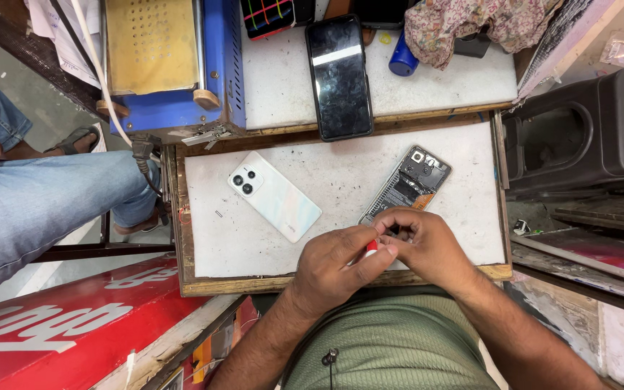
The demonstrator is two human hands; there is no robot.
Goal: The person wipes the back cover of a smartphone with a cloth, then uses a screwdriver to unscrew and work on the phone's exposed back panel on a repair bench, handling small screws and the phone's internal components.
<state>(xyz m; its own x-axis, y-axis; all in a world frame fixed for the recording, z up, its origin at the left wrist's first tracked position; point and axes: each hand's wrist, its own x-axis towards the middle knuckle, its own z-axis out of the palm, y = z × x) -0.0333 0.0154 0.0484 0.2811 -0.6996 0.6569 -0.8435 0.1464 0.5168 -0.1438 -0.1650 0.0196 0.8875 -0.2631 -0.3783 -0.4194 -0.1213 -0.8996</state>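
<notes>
Two hands at frame centre-bottom: left hand (337,263) pinches small red-tipped tool (371,245); right hand (427,242) grips opened phone (407,186) lower end. Phone looks light, stiff, fragile; hold by edges.

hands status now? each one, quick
Left hand: closed, pinching a small red-tipped tool.
Right hand: fingers curled on the lower end of the opened phone; whether it actually grips it cannot be told.
</notes>
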